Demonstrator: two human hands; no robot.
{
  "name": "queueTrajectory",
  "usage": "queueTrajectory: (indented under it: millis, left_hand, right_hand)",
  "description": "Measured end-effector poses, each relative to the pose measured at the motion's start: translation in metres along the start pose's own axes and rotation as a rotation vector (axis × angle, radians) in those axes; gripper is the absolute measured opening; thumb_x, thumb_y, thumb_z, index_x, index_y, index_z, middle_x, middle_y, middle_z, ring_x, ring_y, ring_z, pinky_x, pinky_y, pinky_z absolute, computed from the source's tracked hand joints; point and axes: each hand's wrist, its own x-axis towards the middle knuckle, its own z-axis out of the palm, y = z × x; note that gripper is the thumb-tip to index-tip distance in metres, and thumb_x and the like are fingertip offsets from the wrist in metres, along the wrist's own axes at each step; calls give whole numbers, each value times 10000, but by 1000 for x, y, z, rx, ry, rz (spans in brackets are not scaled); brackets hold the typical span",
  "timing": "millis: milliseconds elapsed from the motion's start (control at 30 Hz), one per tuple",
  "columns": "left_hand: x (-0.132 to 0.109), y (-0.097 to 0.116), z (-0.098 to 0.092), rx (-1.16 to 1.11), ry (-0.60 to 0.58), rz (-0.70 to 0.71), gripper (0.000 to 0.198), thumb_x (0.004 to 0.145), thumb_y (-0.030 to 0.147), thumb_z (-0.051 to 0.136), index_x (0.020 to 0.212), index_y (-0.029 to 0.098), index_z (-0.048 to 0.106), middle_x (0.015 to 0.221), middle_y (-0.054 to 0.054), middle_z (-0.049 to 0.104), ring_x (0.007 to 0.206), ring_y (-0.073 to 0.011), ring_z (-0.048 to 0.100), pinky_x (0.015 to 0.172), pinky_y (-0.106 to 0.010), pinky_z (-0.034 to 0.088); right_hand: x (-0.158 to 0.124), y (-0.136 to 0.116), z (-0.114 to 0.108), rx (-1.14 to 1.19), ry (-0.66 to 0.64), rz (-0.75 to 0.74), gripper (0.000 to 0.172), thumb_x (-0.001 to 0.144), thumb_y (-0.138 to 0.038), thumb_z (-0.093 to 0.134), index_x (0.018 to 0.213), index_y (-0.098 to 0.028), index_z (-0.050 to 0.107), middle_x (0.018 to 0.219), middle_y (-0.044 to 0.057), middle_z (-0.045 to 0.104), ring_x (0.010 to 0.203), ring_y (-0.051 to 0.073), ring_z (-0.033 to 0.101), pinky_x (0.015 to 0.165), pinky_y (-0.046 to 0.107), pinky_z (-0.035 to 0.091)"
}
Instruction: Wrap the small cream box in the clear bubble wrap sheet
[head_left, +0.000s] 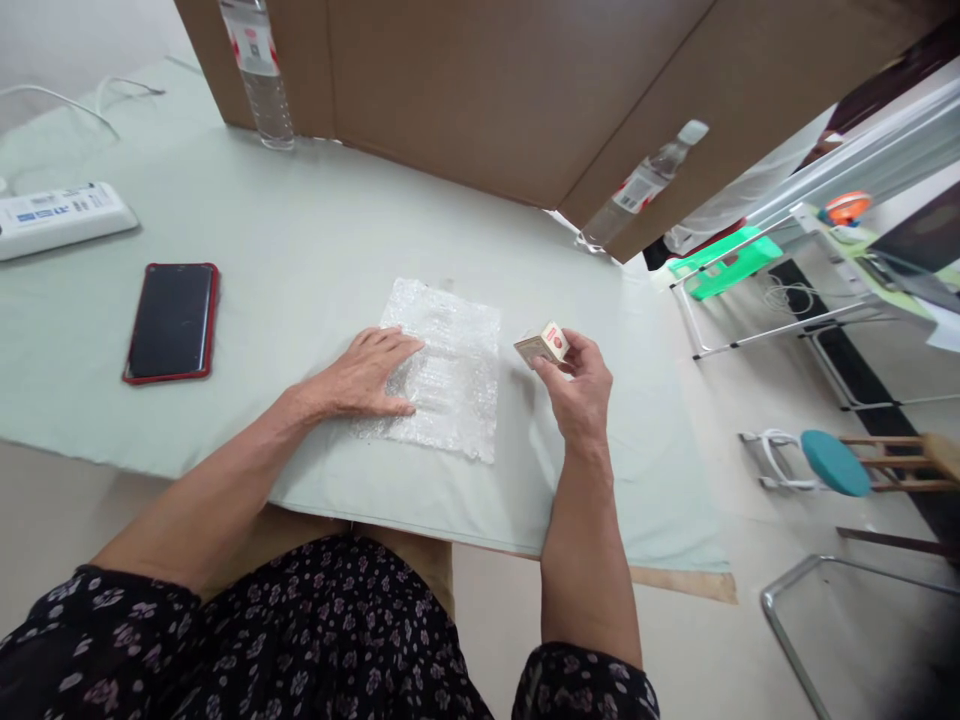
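Note:
A sheet of clear bubble wrap (457, 370) lies flat on the pale green cloth (315, 250) that covers the table. My left hand (367, 375) rests palm down on the sheet's left part, fingers stretched out. To the right of the sheet, my right hand (581, 385) is raised a little above the cloth and pinches a small tan box (543, 346) with a red mark on its end. The box is tilted and hangs just off the sheet's right edge.
A red-cased phone (172, 322) lies face up at the left, a white power strip (60, 217) behind it. Two water bottles (259, 70) (637, 190) stand by brown cardboard panels (487, 90) at the back. A teal stool (832, 465) and metal frames stand at the right.

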Motion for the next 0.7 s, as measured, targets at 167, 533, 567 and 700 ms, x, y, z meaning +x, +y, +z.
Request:
queueTrajectory:
  millis: [167, 533, 567, 700]
  left_hand:
    - [1, 3, -2, 2, -9, -14, 902, 782, 576, 694, 1532, 217, 343, 1579, -145, 420, 1515, -385, 264, 1222, -550, 220]
    - [0, 0, 0, 7, -5, -7, 913, 776, 594, 691, 1532, 231, 332, 1585, -141, 409, 1513, -362, 271, 1224, -536, 211]
    - [0, 1, 0, 8, -9, -11, 916, 777, 591, 691, 1532, 215, 333, 1586, -149, 405, 1514, -364, 268, 1227, -533, 208]
    - [1, 2, 0, 11, -14, -17, 923, 777, 574, 697, 1531, 185, 335, 1583, -167, 407, 1515, -373, 266, 1230, -527, 201]
  right_hand:
    - [-25, -39, 29, 126, -192, -167, 508, 778, -388, 739, 1248, -244, 610, 1240, 84, 694, 1081, 243, 660, 949, 413, 531]
    - [-43, -35, 63, -90, -461, -301, 499, 844, -338, 693, 1326, -252, 597, 1318, 96, 685, 1165, 286, 646, 1028, 482, 480]
    - [-43, -35, 63, -87, -455, -300, 497, 846, -337, 691, 1327, -252, 596, 1319, 94, 685, 1165, 285, 647, 1030, 481, 479]
    - [-45, -37, 64, -64, -435, -299, 508, 846, -333, 689, 1335, -235, 590, 1333, 101, 678, 1177, 286, 644, 1038, 476, 475]
